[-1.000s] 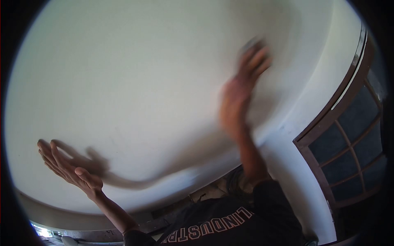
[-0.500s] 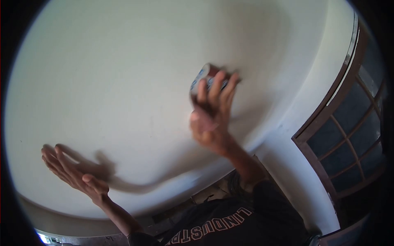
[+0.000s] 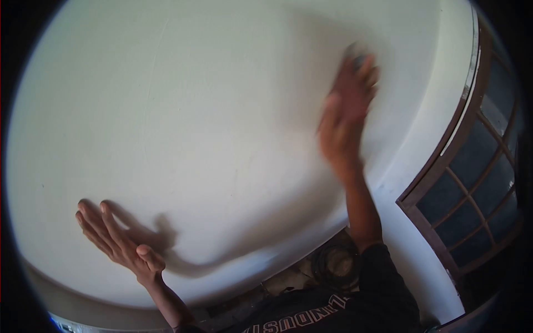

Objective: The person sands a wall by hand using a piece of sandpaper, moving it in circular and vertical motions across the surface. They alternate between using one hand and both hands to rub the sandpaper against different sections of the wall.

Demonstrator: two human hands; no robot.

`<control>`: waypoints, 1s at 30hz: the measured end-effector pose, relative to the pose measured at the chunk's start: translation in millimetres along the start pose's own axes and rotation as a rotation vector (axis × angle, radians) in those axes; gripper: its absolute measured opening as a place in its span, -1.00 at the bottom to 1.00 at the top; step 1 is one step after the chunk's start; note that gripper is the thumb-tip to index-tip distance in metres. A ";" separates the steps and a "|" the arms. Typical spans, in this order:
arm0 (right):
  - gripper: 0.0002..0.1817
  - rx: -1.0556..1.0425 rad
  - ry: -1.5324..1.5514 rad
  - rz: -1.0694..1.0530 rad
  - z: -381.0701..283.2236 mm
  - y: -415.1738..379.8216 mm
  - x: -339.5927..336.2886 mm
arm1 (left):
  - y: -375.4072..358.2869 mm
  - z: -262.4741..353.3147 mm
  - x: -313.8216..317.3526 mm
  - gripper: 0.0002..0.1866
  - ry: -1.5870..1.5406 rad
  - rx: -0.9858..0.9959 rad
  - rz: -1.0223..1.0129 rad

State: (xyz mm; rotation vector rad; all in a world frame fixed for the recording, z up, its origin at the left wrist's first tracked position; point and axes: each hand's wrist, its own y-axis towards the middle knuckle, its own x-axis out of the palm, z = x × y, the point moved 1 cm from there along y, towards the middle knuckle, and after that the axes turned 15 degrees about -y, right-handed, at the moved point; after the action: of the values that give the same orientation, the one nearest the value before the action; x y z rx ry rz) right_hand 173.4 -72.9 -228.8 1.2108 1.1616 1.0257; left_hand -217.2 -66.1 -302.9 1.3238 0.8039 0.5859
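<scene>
Over the last 0.5 s the right hand point(image 3: 345, 125) has swung up and to the right across the white wall point(image 3: 194, 111), carrying the blurred reddish-brown sheet point(image 3: 351, 91), perhaps sandpaper, to a higher patch nearer the paned frame point(image 3: 471, 191). That hand is curled around the sheet, its fingers bent over it; blur hides whether the sheet touches the wall. The left hand point(image 3: 123, 244) remains low on the left, fingers extended and holding nothing, so 1 hand alone moves the sheet.
</scene>
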 end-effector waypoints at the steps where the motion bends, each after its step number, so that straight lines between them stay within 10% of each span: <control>1: -0.34 0.037 0.044 0.002 -3.7 7.8 1.5 | -0.4 0.2 0.3 -0.10 0.000 -0.002 -0.006; 6: -0.31 -0.207 0.117 0.028 -90.9 -43.4 6.0 | -1.8 -0.5 3.1 -0.11 -0.001 -0.011 0.038; 9: -0.33 -0.293 0.057 -0.026 -23.6 -13.8 -0.9 | -0.8 -0.1 0.6 -0.09 -0.030 -0.003 0.014; 14: -0.37 0.108 0.069 0.127 12.7 25.1 11.8 | -4.3 -4.2 1.6 -0.07 -0.029 -0.008 0.022; 19: -0.38 -0.479 0.091 0.029 -52.7 -44.2 -6.2 | 12.1 19.3 7.4 -0.09 -0.089 -0.063 0.091; 26: -0.33 0.136 -0.042 0.135 98.0 21.6 24.9 | 19.5 50.4 15.1 -0.06 -0.125 -0.007 0.022; 30: -0.24 -0.113 0.174 0.028 11.7 -1.9 10.7 | 72.8 95.9 52.4 -0.11 -0.203 0.149 0.016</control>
State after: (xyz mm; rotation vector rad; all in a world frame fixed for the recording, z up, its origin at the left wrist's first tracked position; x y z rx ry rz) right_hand 186.4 -64.2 -231.9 1.0675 1.2054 1.2205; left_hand -104.5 -71.7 -235.7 1.5012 0.6801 0.4018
